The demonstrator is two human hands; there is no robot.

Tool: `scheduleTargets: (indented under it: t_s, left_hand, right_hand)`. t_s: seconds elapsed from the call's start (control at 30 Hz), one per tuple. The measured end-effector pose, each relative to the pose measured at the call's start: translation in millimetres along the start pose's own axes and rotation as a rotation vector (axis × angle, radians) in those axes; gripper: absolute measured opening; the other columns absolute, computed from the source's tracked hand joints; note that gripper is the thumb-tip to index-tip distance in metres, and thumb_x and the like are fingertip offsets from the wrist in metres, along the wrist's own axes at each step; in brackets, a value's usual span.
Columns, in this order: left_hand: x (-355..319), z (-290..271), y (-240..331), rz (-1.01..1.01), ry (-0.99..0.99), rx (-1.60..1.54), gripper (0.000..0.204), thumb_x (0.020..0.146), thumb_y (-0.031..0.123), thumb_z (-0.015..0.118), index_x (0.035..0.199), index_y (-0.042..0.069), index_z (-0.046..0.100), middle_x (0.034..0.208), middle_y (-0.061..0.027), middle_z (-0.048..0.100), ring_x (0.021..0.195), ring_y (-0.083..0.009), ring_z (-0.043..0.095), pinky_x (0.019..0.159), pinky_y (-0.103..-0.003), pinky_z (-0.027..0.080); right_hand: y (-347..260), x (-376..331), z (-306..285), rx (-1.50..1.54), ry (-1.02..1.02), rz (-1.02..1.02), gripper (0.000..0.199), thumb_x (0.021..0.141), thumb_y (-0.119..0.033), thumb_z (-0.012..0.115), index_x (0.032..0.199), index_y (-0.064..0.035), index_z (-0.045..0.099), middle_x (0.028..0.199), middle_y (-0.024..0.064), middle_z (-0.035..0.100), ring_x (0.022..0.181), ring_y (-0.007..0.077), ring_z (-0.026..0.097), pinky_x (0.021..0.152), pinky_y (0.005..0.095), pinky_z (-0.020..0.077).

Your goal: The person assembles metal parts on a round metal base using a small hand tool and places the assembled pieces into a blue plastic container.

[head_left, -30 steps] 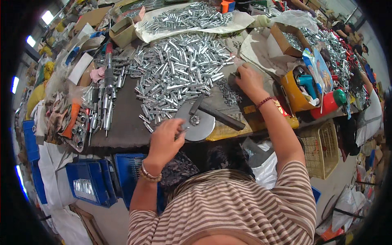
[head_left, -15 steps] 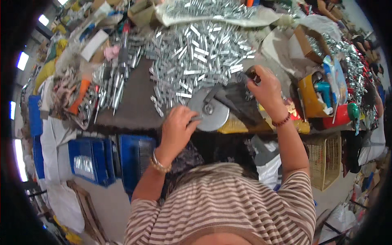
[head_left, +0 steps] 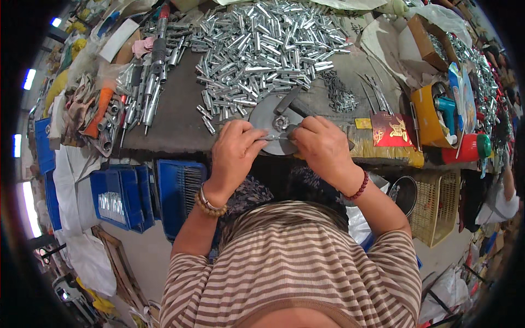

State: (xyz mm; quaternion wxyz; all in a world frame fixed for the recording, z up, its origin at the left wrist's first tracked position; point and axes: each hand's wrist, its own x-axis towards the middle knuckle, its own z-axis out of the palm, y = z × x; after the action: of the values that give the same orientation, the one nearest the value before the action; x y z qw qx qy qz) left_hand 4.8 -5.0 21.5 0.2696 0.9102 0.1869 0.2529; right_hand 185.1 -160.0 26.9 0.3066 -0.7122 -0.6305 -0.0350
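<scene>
Since the small, slim silver metal piece (head_left: pixel 277 138) looks light, stiff and likely slick, hold it by the ends. It's above the round grey metal disc (head_left: pixel 263 113); left hand (head_left: pixel 235 154) has fingers pinching one end, right hand (head_left: pixel 324 145) the other. Beyond: heap of shiny silver metal tubes (head_left: pixel 268 57), dark desk (head_left: pixel 168 112).

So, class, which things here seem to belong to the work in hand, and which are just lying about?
Likely in the work:
small metal piece, between left hand and right hand
disc
hammer
heaped metal tubes
small dark pieces

Probably just lying about:
red packet
pink cloth
teal tool
red container
</scene>
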Motion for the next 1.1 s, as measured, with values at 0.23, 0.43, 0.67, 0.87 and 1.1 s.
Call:
scheduleTargets:
  t_s: [0.23, 0.43, 0.67, 0.87, 1.1]
  left_hand:
    - [-2.5, 3.9, -5.1, 0.017, 0.034, -0.045, 0.021, 0.084, 0.005, 0.082, 0.106, 0.006, 0.08, 0.093, -0.007, 0.063, 0.091, -0.027, 0.062, 0.081, -0.039, 0.051]
    - [-0.4, 7.2, -9.1, 0.005, 0.029, -0.073, 0.021, 0.085, 0.002, 0.081, 0.105, 0.006, 0.081, 0.092, -0.0067, 0.063, 0.087, -0.0253, 0.062, 0.078, -0.037, 0.051]
    - [-4.4, 10.2, -11.4, 0.003, 0.053, -0.093, 0.024, 0.084, -0.001, 0.081, 0.107, 0.006, 0.081, 0.091, -0.0062, 0.062, 0.083, -0.023, 0.061, 0.074, -0.035, 0.05]
    - [-3.4, 12.3, -8.7, -0.008, 0.047, -0.128, 0.025, 0.083, -0.001, 0.081, 0.107, 0.006, 0.081, 0.09, -0.0061, 0.061, 0.081, -0.0221, 0.061, 0.073, -0.034, 0.05]
    - [-6.0, 9.2, -6.4, -0.02, 0.013, -0.092, 0.023, 0.083, -0.003, 0.081, 0.105, 0.005, 0.081, 0.091, -0.0069, 0.06, 0.082, -0.0224, 0.061, 0.072, -0.035, 0.05]
  right_hand:
    - [1.6, 3.6, 2.3, 0.047, 0.027, -0.007, 0.013, 0.078, -0.007, 0.075, 0.089, -0.0078, 0.068, 0.09, 0.007, 0.059, 0.087, 0.029, 0.062, 0.074, 0.043, 0.0522]
    - [6.2, 7.5, 6.3, 0.06, 0.024, 0.011, 0.013, 0.079, -0.008, 0.077, 0.089, -0.0075, 0.068, 0.089, 0.0068, 0.059, 0.088, 0.0289, 0.062, 0.076, 0.0428, 0.0517]
    - [6.8, 9.7, 4.1, 0.076, -0.012, 0.025, 0.014, 0.079, -0.008, 0.077, 0.091, -0.0079, 0.07, 0.09, 0.0064, 0.061, 0.089, 0.0294, 0.063, 0.077, 0.0437, 0.0508]
    - [11.7, 14.0, 7.0, 0.118, -0.042, 0.021, 0.013, 0.078, -0.008, 0.078, 0.088, -0.0076, 0.071, 0.092, 0.0064, 0.063, 0.091, 0.0306, 0.064, 0.077, 0.0444, 0.05]
    - [3.7, 13.7, 7.2, 0.208, 0.003, 0.06, 0.014, 0.078, -0.009, 0.08, 0.09, -0.0091, 0.073, 0.09, 0.0077, 0.064, 0.091, 0.0318, 0.065, 0.079, 0.0455, 0.0527]
